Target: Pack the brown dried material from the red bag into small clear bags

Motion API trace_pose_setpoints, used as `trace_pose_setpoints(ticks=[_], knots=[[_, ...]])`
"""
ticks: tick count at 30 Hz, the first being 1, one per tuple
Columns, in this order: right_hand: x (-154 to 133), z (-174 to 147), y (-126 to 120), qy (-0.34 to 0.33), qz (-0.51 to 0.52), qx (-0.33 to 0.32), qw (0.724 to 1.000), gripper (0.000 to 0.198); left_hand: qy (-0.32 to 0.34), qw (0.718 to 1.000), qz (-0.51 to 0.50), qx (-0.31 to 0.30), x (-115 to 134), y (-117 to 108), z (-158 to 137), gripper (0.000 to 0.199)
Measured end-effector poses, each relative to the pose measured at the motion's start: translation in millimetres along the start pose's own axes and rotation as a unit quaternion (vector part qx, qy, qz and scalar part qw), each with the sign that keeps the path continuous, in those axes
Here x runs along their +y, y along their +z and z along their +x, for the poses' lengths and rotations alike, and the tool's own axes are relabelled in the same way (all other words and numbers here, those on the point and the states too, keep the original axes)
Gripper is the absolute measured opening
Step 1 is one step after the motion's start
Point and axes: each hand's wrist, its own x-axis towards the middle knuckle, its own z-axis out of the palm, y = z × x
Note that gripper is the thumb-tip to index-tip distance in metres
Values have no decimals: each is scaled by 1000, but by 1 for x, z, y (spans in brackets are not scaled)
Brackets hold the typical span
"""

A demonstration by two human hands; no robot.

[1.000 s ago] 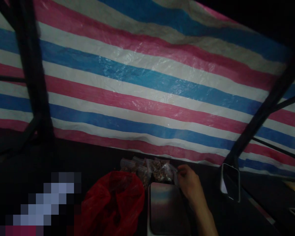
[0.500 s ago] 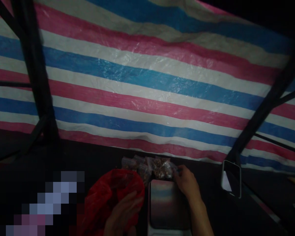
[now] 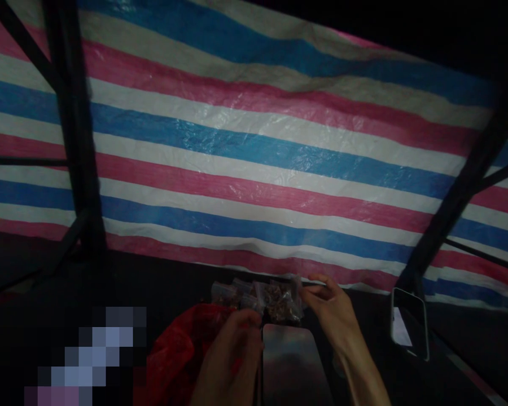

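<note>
The left hand (image 3: 232,352) rises from the lower edge, back toward the camera, fingers curled loosely inward. The right hand (image 3: 332,307) reaches forward on a bare forearm, thumb and forefinger extended, nearly pinched together.

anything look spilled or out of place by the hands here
Nothing stands out. The small clear bags lie in a loose heap behind the metal tray, none visibly torn or spilled. The right hand touches the heap; the left hand is at the red bag.
</note>
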Motion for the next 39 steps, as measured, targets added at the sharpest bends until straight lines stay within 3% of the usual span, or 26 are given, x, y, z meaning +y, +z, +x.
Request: trace_pose_setpoints(ticks=[3, 6, 9, 15, 17, 22, 24, 29, 33, 36, 39], knots=[[-33, -26, 26, -25, 153, -103, 983, 41, -35, 997, -66, 3, 13, 2, 24, 38], [-56, -48, 51, 10, 249, -205, 946, 39, -61, 986, -153, 5, 13, -7, 34, 35], [-62, -55, 64, 37, 251, -242, 936, 41, -86, 976, -201, -3, 6, -20, 35, 38], [-56, -52, 67, 43, 230, -289, 928, 43, -107, 965, -234, -51, -1, -37, 38, 39], [-57, -54, 70, 45, 230, -283, 930, 40, -92, 976, -192, -43, 4, -41, 38, 34], [-67, -59, 76, -29, 147, -137, 979, 23, -78, 996, 44, 1, 19, -51, 33, 30], [-73, -56, 75, -57, 126, -113, 984, 24, -68, 995, 66, 4, 23, -55, 31, 30], [-75, -49, 81, -42, 106, -140, 983, 48, -42, 993, -86, 68, 18, -71, 31, 32], [-53, -62, 106, 60, 182, -219, 957, 57, -43, 990, -118, 58, 7, -84, 33, 31], [-34, -71, 119, 128, 245, -256, 926, 61, -19, 999, 19, 37, -4, -91, 31, 32], [-23, -72, 119, 112, 236, -256, 931, 49, 10, 968, 246, 48, -16, -99, 23, 31]])
